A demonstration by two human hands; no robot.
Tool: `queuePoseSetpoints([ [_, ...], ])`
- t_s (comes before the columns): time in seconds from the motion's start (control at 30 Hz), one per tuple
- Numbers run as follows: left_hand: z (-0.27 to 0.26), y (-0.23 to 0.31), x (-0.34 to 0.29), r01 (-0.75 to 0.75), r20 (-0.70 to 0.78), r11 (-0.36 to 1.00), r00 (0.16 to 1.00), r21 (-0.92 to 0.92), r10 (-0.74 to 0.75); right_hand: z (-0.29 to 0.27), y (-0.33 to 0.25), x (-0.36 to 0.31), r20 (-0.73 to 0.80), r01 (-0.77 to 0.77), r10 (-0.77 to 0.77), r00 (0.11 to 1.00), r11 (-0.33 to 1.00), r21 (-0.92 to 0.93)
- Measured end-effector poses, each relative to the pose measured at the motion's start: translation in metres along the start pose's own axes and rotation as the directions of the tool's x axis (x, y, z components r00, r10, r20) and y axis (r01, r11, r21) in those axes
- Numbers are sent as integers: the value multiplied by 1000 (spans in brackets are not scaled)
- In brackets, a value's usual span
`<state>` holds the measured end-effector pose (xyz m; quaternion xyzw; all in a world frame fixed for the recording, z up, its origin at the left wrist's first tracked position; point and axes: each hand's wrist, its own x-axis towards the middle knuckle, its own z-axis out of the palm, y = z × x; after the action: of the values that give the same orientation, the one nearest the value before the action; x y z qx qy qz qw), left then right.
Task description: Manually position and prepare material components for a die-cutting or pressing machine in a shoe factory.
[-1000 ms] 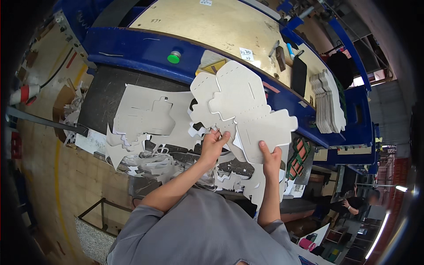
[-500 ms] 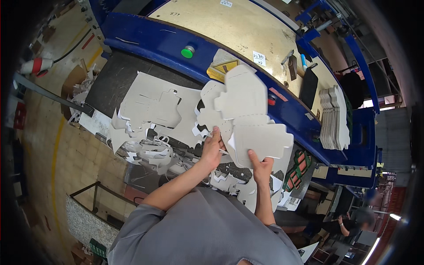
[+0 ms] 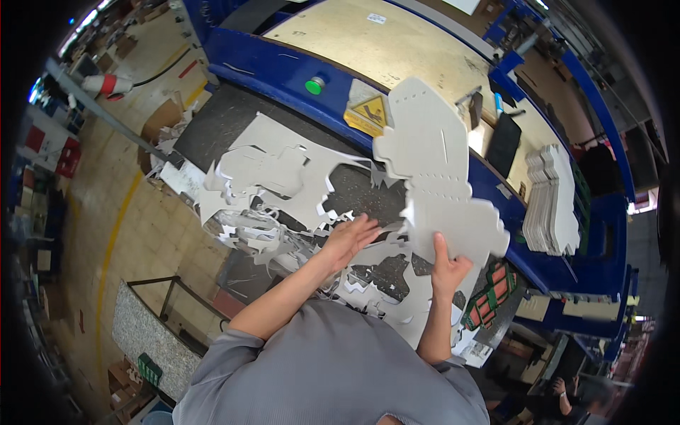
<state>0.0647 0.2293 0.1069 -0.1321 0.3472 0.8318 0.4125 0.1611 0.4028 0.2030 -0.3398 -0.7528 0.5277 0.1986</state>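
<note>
One right-hand grip clamped on cut card, one left-hand grip apart, one green button, one card stack

Up front, spotting a green button on the blue frame, just left of a yellow warning label! Across right, a blue marker near a flat black slab; far left, catching a red-and-white plug, well above a speckled grey panel.
</note>
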Motion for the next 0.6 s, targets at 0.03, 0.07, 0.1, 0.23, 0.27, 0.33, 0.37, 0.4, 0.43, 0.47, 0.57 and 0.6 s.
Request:
queuePoseSetpoints([
  [0.03, 1, 2, -5, 51, -14, 996, 999, 72, -50, -3, 10, -2, 16, 6, -6, 1000, 1000, 13],
  [0.07, 3, -1, -14, 13, -38, 991, 999, 132, -8, -4, 23, -4, -145, 215, -201, 969, 973, 85],
  [0.1, 2, 3, -21, -1, -50, 991, 999, 133, 7, -4, 33, -2, -317, 418, -364, 876, 900, 123],
  [0.23, 19, 58, -72, -69, 20, 590, 996, 804, 88, -26, 7, -5, -348, 287, -254, 902, 957, 47],
  [0.27, 21, 68, -70, -270, 134, 401, 932, 876, 336, -22, 6, -6, -298, 350, -293, 908, 924, 157],
  [0.33, 24, 85, -62, -425, 289, 156, 799, 892, 526, -3, -15, -14, -216, 391, -329, 919, 827, 404],
  [0.37, 28, 90, -57, -560, 316, 500, 811, 660, 491, 5, -19, -11, -216, 392, -330, 919, 826, 405],
  [0.4, 32, 94, -54, -574, 356, 758, 809, 309, 467, 12, -23, -9, 10, 292, -323, 946, 870, 398],
  [0.43, 37, 95, -53, -600, 384, 772, 776, 208, 500, 21, -28, -5, 228, 197, -292, 929, 910, 364],
  [0.47, 47, 105, -53, -522, 217, 849, 841, 81, 496, 39, -40, -3, 318, 167, -264, 911, 939, 301],
  [0.57, 20, 152, -42, -389, 15, 915, 920, -107, 392, 114, -76, 6, 572, 72, -198, 796, 969, 236],
  [0.6, -2, 168, -35, -344, -30, 926, 938, -155, 344, 142, -85, 5, 558, 69, -191, 807, 970, 231],
])
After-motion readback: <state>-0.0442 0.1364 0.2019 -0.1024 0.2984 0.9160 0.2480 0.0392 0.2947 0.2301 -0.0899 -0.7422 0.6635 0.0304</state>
